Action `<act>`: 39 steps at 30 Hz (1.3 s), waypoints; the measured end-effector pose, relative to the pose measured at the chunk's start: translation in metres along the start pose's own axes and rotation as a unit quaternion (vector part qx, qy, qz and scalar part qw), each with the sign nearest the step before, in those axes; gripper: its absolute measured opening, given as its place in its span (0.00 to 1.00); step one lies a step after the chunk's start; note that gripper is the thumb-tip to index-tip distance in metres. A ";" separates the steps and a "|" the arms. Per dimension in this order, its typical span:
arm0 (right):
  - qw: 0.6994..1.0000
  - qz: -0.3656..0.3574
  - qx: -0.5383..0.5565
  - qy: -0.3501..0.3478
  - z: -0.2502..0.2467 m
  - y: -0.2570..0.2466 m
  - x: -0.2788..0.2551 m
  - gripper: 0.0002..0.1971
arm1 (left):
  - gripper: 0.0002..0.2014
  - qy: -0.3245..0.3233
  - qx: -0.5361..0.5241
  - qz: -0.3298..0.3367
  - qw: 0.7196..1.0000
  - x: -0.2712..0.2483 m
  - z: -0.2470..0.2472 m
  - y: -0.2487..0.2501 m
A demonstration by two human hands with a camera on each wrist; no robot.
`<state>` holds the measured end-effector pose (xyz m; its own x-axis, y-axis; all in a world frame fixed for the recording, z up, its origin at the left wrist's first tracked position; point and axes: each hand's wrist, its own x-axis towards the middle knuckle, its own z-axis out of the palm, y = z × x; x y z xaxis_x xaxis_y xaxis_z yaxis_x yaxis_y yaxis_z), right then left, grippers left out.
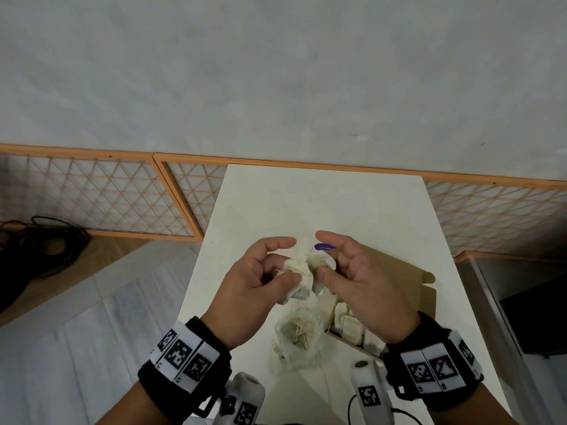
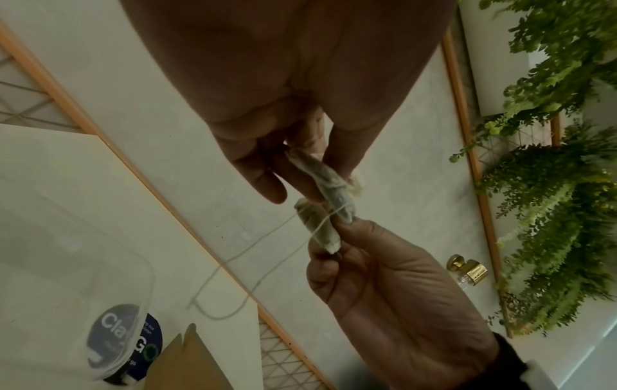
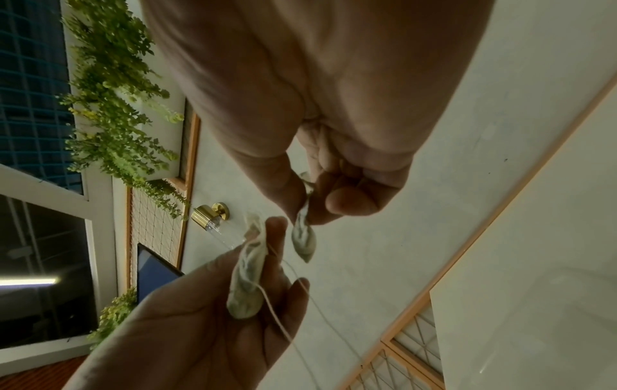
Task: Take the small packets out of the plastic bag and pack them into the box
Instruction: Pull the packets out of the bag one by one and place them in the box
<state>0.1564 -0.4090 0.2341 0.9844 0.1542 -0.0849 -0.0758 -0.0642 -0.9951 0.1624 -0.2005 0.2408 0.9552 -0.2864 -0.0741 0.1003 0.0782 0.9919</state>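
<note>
Head view, both hands pinching one packet each, left hand [image 1: 260, 280], right hand [image 1: 362, 283], left packet [image 1: 296, 276] and right packet [image 1: 320, 262] upright (strings dangling)

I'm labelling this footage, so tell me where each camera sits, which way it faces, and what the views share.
Head: worn on the head, looking down at the table, both hands and wristbands.
Left wrist: looks along the left hand at its packet; the right hand shows opposite.
Right wrist: looks along the right hand at its packet; the left hand shows opposite.
Shared: all show both hands, each pinching a packet; strings trail from them.
</note>
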 end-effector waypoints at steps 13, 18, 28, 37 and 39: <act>0.996 -0.020 -0.087 -0.015 0.011 0.009 -0.006 0.32 | 0.06 0.029 0.072 0.015 0.997 0.000 0.009 -0.010; 0.993 -0.020 -0.111 -0.028 0.013 0.010 -0.003 0.30 | 0.06 0.080 0.168 0.054 0.981 0.001 0.007 -0.011; 0.873 0.098 -0.464 -0.114 0.021 0.161 0.031 0.09 | 0.14 0.096 0.149 -0.062 0.982 -0.021 -0.019 -0.039; 0.747 0.133 -0.638 -0.131 0.050 0.217 0.037 0.16 | 0.05 0.064 0.160 -0.132 0.976 -0.030 -0.037 -0.051; 0.740 0.119 -0.649 -0.131 0.051 0.221 0.035 0.12 | 0.05 0.070 0.152 -0.138 0.976 -0.029 -0.040 -0.055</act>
<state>0.1658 -0.3672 0.0081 0.8904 0.1606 -0.4258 0.1409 -0.9870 -0.0776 0.1403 -0.1584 0.1847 0.9342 -0.1207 -0.3357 0.2933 -0.2763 0.9152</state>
